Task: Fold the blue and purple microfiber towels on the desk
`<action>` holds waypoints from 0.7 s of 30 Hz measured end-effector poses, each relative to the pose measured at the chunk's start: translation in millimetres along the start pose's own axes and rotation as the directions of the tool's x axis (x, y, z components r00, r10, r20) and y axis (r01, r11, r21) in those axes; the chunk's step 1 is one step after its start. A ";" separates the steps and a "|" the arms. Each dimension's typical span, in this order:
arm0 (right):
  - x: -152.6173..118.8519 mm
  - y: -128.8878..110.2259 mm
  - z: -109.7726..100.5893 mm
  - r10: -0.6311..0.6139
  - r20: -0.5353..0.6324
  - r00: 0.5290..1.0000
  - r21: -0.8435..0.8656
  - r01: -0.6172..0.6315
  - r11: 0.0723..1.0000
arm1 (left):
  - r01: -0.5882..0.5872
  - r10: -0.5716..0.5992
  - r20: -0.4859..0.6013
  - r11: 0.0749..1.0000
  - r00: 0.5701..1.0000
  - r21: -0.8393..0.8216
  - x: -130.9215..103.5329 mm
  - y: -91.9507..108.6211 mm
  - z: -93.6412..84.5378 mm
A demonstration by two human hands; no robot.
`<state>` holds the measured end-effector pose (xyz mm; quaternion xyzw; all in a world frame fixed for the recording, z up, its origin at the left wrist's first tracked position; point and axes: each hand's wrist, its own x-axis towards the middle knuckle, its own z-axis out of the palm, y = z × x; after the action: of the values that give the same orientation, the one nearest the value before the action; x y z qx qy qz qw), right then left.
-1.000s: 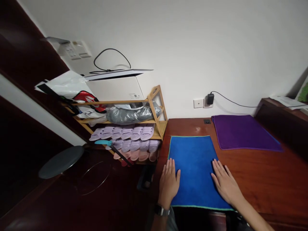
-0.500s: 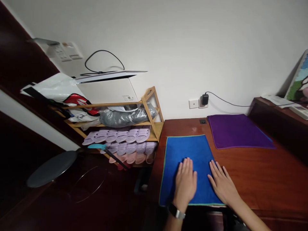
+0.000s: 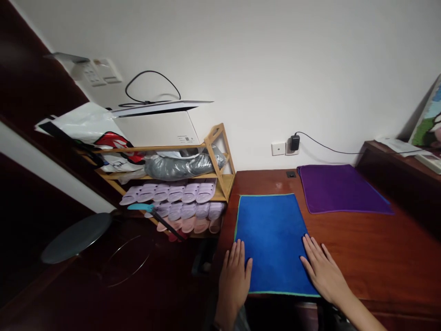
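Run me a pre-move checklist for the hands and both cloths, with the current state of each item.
1. Blue cloth lying flat: ok, no bunching shows.
2. Left hand placed: ok, flat at the cloth's left edge, fingers pointing away from the person.
3. Right hand placed: ok, open at the right edge, fingertips at the cloth.
4. Purple cloth apart from the blue one: ok, a strip of desk shows between them.
5. Blue cloth's near edge fully on the desk: cannot tell, it lies right by the front edge.

Slippers (lilac above pink) line a wooden rack
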<state>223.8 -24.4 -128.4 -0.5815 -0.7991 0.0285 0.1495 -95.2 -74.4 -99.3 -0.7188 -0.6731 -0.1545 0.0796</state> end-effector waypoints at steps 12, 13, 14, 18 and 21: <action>20.8 -10.8 -4.5 0.032 0.018 0.999 0.033 -0.032 0.999 | -0.203 0.209 0.013 0.962 0.978 -0.180 46.2 91.8 -19.3; 30.4 -11.8 -4.7 0.027 0.016 1.000 0.023 -0.027 0.999 | -0.217 0.228 0.031 0.954 0.973 -0.205 59.6 106.9 -15.9; 39.6 -12.2 -4.4 0.024 0.019 1.000 0.011 -0.025 1.000 | -0.214 0.231 0.053 0.952 0.972 -0.221 72.4 119.3 -10.7; 61.4 -8.3 0.7 0.077 0.054 0.996 -0.042 -0.075 0.996 | -0.218 0.249 0.105 0.946 0.963 -0.238 100.7 128.6 13.1; 57.8 -5.5 3.8 0.110 0.061 0.992 -0.053 -0.107 0.993 | -0.203 0.226 0.095 0.957 0.970 -0.206 88.9 93.0 18.0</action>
<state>201.7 28.5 -118.9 -0.6266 -0.7711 0.0352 0.1077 3.2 7.7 -78.3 -0.7997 -0.5763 -0.1675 -0.0147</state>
